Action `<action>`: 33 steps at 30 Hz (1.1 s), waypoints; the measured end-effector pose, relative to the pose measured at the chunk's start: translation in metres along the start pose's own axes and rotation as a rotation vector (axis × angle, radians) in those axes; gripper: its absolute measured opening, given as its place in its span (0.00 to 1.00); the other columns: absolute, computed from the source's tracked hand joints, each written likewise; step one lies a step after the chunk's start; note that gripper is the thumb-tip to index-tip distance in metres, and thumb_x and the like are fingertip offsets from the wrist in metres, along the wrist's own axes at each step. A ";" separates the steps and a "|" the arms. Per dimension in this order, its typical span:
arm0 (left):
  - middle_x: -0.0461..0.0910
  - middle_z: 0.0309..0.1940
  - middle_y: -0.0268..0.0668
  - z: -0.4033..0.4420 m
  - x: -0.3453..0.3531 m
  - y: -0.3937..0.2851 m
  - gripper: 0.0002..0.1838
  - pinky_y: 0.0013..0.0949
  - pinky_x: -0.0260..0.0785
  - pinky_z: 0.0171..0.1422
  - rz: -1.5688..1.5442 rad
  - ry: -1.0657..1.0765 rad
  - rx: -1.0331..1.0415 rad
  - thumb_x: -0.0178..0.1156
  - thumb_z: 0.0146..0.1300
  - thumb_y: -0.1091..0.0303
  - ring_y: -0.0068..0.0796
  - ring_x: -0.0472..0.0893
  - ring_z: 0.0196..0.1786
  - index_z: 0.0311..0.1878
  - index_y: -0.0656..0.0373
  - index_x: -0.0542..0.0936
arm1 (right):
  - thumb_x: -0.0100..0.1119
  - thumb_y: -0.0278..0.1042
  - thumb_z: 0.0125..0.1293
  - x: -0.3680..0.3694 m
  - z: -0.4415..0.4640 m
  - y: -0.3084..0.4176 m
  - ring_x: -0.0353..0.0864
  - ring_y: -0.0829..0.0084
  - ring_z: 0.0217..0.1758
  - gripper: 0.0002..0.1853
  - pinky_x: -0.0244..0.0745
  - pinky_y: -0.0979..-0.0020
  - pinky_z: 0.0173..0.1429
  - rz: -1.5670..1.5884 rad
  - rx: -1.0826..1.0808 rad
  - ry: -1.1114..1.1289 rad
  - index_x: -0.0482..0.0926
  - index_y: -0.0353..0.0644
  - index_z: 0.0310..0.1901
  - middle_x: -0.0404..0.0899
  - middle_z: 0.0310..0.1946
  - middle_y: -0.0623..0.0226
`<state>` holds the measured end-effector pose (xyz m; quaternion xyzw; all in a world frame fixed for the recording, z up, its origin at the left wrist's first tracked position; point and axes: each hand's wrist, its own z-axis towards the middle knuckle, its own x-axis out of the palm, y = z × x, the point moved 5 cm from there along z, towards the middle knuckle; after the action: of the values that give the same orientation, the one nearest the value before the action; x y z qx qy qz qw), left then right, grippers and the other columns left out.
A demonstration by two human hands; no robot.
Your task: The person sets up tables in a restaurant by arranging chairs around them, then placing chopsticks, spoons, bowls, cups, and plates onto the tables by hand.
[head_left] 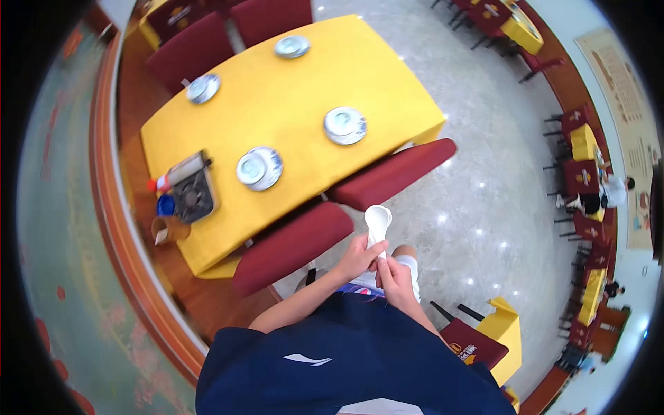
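A small stack of white soup spoons point(377, 220) is held out in front of my body, bowls pointing away from me. My left hand point(361, 256) is closed around the handles, with its thumb on top. Just beside it, my right hand point(394, 278) is also closed on the lower end of the handles. How many spoons lie in the stack cannot be made out. Past my hands stands a table with a yellow cloth point(290, 104). Two place settings of stacked blue-and-white dishes are nearest: one bowl stack point(260, 168) on the left, another bowl stack point(345, 125) on the right.
Maroon chairs point(394, 173) line the table's near side, between it and me. Two more dish stacks sit along the far side. A portable gas stove point(194, 195) stands at the left end beside a blue container point(165, 205). Other tables and seated people are at far right.
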<state>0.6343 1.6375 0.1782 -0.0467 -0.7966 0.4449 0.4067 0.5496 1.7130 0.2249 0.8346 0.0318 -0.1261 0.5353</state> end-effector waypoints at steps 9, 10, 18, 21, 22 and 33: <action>0.67 0.20 0.25 0.189 0.183 0.072 0.12 0.23 0.55 0.23 0.107 0.086 -0.207 0.53 0.69 0.62 0.14 0.66 0.21 0.30 0.56 0.72 | 0.56 0.38 0.65 -0.234 0.016 -0.025 0.76 0.58 0.15 0.13 0.69 0.61 0.22 -0.524 -0.291 -0.515 0.79 0.44 0.23 0.73 0.12 0.59; 0.67 0.20 0.25 0.202 0.202 0.080 0.12 0.23 0.53 0.24 0.206 0.075 -0.198 0.52 0.69 0.62 0.14 0.65 0.22 0.29 0.56 0.72 | 0.56 0.38 0.65 -0.257 0.014 -0.027 0.76 0.58 0.15 0.13 0.69 0.61 0.22 -0.502 -0.269 -0.539 0.79 0.44 0.23 0.73 0.12 0.59; 0.63 0.16 0.23 0.339 0.303 0.104 0.17 0.22 0.46 0.18 0.121 0.122 -0.502 0.52 0.71 0.58 0.12 0.57 0.16 0.26 0.54 0.70 | 0.50 0.39 0.71 -0.421 0.084 -0.068 0.76 0.67 0.15 0.18 0.68 0.66 0.22 -0.204 -0.223 -0.539 0.78 0.40 0.26 0.75 0.14 0.64; 0.64 0.15 0.23 0.418 0.320 0.111 0.16 0.22 0.42 0.16 0.071 0.195 -0.485 0.53 0.71 0.55 0.11 0.56 0.14 0.30 0.55 0.72 | 0.45 0.41 0.75 -0.472 0.136 -0.086 0.72 0.77 0.14 0.20 0.65 0.72 0.20 0.137 -0.180 -0.467 0.76 0.40 0.27 0.74 0.14 0.69; 0.64 0.15 0.23 0.442 0.324 0.115 0.16 0.22 0.42 0.16 0.047 0.206 -0.489 0.53 0.72 0.55 0.11 0.56 0.14 0.31 0.56 0.72 | 0.43 0.42 0.76 -0.487 0.153 -0.093 0.70 0.81 0.14 0.20 0.63 0.75 0.20 0.310 -0.116 -0.417 0.75 0.40 0.28 0.73 0.15 0.71; 0.71 0.21 0.29 0.720 0.391 0.048 0.12 0.24 0.58 0.19 0.071 0.100 -0.366 0.57 0.70 0.57 0.17 0.68 0.18 0.39 0.57 0.73 | 0.40 0.48 0.77 -0.696 0.380 -0.051 0.66 0.83 0.14 0.23 0.58 0.79 0.21 0.231 0.019 -0.124 0.75 0.38 0.31 0.74 0.17 0.68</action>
<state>-0.1356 1.3543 0.1828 -0.1700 -0.8410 0.3036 0.4144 -0.1994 1.4494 0.1999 0.8282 -0.0989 -0.1152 0.5394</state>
